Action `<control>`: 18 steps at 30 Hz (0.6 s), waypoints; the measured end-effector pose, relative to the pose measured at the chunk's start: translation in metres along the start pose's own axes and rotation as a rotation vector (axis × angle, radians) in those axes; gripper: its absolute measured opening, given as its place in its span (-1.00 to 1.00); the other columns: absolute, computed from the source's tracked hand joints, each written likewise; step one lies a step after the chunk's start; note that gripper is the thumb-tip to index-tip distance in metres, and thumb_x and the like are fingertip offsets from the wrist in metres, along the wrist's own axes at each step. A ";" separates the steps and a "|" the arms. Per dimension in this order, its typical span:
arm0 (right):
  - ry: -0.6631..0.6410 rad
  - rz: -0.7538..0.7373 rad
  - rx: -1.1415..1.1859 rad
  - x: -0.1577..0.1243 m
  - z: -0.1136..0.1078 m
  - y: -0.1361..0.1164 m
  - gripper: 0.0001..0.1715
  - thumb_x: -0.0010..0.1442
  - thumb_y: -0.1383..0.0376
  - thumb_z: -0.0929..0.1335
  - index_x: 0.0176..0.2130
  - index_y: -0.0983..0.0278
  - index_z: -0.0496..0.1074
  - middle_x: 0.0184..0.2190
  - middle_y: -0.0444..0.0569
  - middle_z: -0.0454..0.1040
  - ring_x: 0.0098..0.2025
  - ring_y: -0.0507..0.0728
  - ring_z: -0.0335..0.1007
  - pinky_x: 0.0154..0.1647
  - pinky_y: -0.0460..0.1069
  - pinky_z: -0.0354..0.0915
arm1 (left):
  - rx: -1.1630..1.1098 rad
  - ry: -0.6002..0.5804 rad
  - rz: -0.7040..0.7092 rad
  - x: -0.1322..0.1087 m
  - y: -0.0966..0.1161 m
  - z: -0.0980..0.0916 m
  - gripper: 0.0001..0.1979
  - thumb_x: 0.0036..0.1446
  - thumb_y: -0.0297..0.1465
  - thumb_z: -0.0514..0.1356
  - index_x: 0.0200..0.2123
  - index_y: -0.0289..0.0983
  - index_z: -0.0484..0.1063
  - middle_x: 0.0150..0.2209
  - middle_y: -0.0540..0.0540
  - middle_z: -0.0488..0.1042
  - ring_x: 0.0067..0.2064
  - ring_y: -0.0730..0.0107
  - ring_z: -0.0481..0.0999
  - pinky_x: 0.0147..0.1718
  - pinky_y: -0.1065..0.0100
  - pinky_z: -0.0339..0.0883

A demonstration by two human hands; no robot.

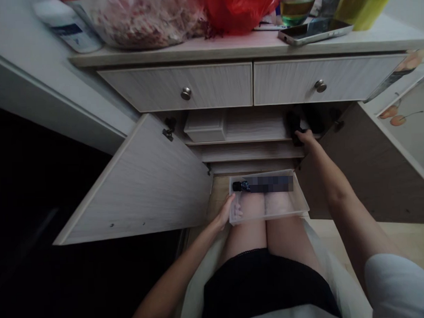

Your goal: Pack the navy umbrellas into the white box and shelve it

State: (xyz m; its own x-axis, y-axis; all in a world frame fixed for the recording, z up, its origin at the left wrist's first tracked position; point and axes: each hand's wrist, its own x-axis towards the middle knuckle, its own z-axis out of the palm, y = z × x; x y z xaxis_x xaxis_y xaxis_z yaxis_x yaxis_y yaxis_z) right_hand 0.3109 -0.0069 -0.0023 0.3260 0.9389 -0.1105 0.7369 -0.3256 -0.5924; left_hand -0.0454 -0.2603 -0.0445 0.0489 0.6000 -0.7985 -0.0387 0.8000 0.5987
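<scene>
A clear plastic box [297, 207] rests across my knees in front of an open cabinet. My left hand [228, 213] grips the box's left end, fingers curled on its wall. A small black object [241, 186] lies inside the box at its far left. My right hand [307, 138] reaches into the cabinet's upper shelf [246, 141], closed around a dark object [294, 123] there; what it is I cannot make out.
Both cabinet doors stand open: the left door [143, 184] and the right door [372, 172]. A pale box [204, 127] sits on the shelf. Two drawers [185, 88] lie above. The countertop holds a phone [315, 31], a red bag [239, 9] and a glass [295, 7].
</scene>
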 end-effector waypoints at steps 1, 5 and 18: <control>-0.013 0.000 0.034 -0.012 -0.001 0.002 -0.55 0.25 0.10 0.41 -0.02 0.39 0.45 -0.27 0.15 0.57 -0.18 0.24 0.57 -0.19 0.07 0.51 | 0.002 -0.003 0.007 -0.001 0.000 0.001 -0.18 -0.15 0.38 0.15 -0.20 -0.27 0.39 -0.50 -0.08 0.48 -0.47 0.22 0.51 -0.35 0.27 0.30; -0.221 -0.086 0.264 -0.074 -0.014 0.022 -0.61 0.24 0.05 0.38 -0.08 0.28 0.46 -0.36 0.02 0.57 -0.34 0.15 0.53 -0.31 0.04 0.51 | 0.010 -0.011 0.038 -0.002 0.000 0.002 -0.11 -0.16 0.43 0.10 -0.19 -0.29 0.41 -0.50 -0.07 0.47 -0.48 0.24 0.51 -0.37 0.29 0.30; -0.854 -0.885 -0.101 -0.179 -0.045 0.031 -0.37 0.11 0.30 0.43 0.19 0.24 0.42 0.05 0.11 0.53 0.03 0.25 0.49 0.05 0.11 0.37 | -0.022 -0.011 0.083 0.003 0.000 0.005 -0.18 0.16 0.29 -0.02 0.11 -0.30 0.34 -0.23 -0.18 0.51 -0.48 0.35 0.48 -0.50 0.38 0.26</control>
State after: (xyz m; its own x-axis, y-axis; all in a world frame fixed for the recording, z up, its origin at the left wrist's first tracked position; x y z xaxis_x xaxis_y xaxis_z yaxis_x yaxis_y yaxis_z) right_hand 0.3021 -0.1897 0.0353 -0.7718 0.5998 -0.2109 0.5616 0.4876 -0.6684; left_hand -0.0401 -0.2586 -0.0465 0.0555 0.6642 -0.7455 -0.0654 0.7475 0.6610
